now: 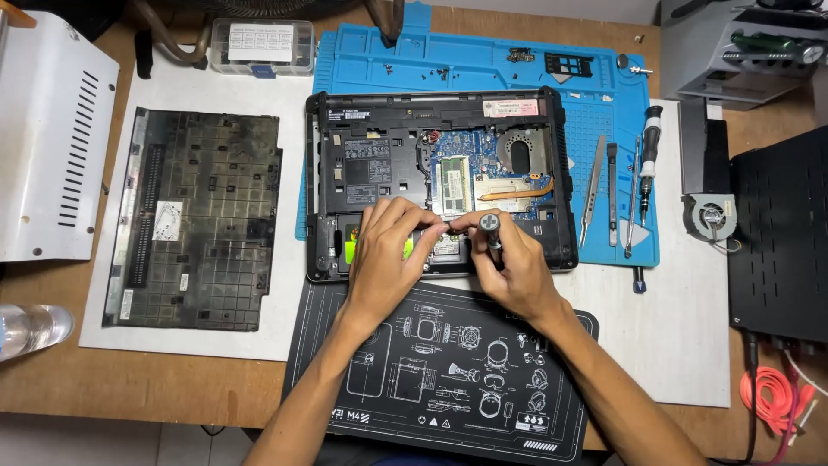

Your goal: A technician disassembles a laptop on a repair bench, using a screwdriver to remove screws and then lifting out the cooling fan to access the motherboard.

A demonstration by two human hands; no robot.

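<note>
The right hand (516, 274) is clamped on a screwdriver (492, 231), upright over the opened laptop (379, 173); the left hand (384, 259) pinches beside its tip. The screwdriver looks light, stiff; grip its knurled handle.

Wooden table (172, 388), brown top, worn and scuffed along the near edge. A pale grey floor (103, 442) shows below that edge at lower left. Light is even and bright across the surface, shadows soft and short; no walls or windows can be made out from this downward view.
</note>
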